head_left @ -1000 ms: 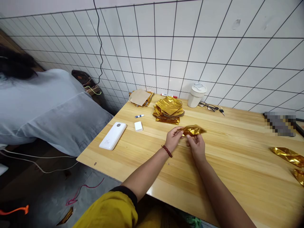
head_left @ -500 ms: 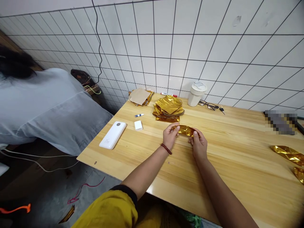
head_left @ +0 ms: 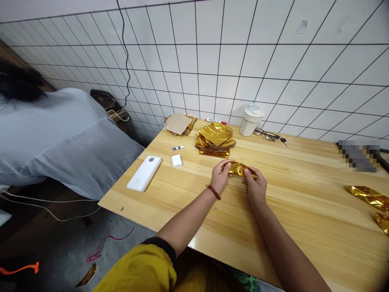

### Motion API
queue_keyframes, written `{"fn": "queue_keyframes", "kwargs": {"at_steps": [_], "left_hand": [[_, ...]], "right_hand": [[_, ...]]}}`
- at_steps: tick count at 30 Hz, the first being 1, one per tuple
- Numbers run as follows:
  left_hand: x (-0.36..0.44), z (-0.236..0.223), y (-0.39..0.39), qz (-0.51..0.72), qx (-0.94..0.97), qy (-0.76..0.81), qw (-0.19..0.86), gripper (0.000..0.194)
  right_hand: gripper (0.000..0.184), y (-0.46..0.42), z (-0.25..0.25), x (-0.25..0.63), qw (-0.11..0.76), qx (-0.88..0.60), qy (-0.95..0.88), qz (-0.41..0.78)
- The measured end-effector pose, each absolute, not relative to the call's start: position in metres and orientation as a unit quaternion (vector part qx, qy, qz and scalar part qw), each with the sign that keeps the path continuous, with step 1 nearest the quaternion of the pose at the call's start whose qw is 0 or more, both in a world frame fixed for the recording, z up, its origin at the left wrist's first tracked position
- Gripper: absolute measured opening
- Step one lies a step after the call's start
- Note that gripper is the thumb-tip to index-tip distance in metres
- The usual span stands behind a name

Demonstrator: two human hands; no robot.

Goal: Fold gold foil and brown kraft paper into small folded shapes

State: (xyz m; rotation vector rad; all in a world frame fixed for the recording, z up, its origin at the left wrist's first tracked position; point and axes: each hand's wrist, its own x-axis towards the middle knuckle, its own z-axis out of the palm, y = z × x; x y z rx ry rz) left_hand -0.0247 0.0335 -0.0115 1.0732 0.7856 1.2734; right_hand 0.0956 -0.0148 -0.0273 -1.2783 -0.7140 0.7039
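Between my hands is a folded strip of shiny gold foil paper [head_left: 238, 168], raised a little over the wooden table [head_left: 291, 178]. My left hand [head_left: 220, 174] is closed on its left end, with the thumb on top. On the other end, my right hand [head_left: 255, 186] pinches the strip between thumb and fingers. The fingertips beneath the strip are partly hidden. Just beyond my hands rests a stack of gold foil sheets [head_left: 215, 140]. Two folded gold foil pieces [head_left: 369, 198] lie at the table's right side, cut off by the frame edge.
A white power bank [head_left: 144, 173], a white charger [head_left: 176, 161] and a small blue-white stick [head_left: 178, 148] lie to the left. Along the tiled wall are a brown-topped paper pile [head_left: 179, 123], a marker, a lidded cup [head_left: 251, 120], glasses and keys. A person [head_left: 67, 138] sits at far left.
My right thumb has shifted slightly left along the foil strip, and more of its right end shows past the thumb. My left hand has moved slightly right.
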Motion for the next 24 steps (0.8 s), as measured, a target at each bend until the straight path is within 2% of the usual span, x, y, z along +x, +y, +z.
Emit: {"fn": "queue_keyframes", "kwargs": {"at_steps": [8, 17, 24], "left_hand": [[-0.0232, -0.0145, 0.0343, 0.553, 0.441, 0.349, 0.615, 0.044], [-0.0244, -0.0113, 0.0334, 0.536, 0.456, 0.345, 0.621, 0.047], [-0.0233, -0.0138, 0.0332, 0.552, 0.441, 0.363, 0.607, 0.043]], "right_hand": [[0.031, -0.0128, -0.0351, 0.096, 0.698, -0.564, -0.302, 0.322], [0.042, -0.0158, -0.0306, 0.0957, 0.677, -0.562, -0.332, 0.34], [0.036, -0.0123, -0.0343, 0.0983, 0.72, -0.546, -0.286, 0.318]]}}
